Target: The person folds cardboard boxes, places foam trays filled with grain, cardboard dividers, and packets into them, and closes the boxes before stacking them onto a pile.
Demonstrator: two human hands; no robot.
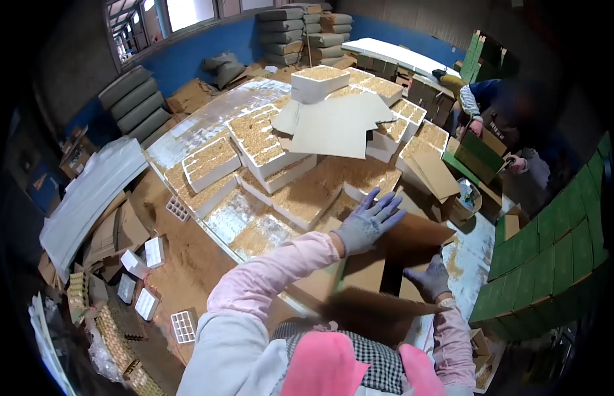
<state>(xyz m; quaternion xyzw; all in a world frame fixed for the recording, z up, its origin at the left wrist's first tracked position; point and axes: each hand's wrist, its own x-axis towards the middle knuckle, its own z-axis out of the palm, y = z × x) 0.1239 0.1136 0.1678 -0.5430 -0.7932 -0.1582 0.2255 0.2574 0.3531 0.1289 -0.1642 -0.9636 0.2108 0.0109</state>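
An open cardboard box stands in front of me at the table's near edge, its brown flaps raised and partly blurred. My left hand, in a grey-purple glove, is stretched out flat with spread fingers above the box's far left side. Whether it touches the flap I cannot tell. My right hand, gloved alike, is at the box's right side between two flaps, thumb apart from the fingers and nothing visibly grasped. What lies deep inside the box is dark and hidden.
White foam boxes filled with sawdust-like material cover the table, with a flat cardboard sheet on top. A co-worker's hands handle a green box at right. Stacked green boxes rise close to my right.
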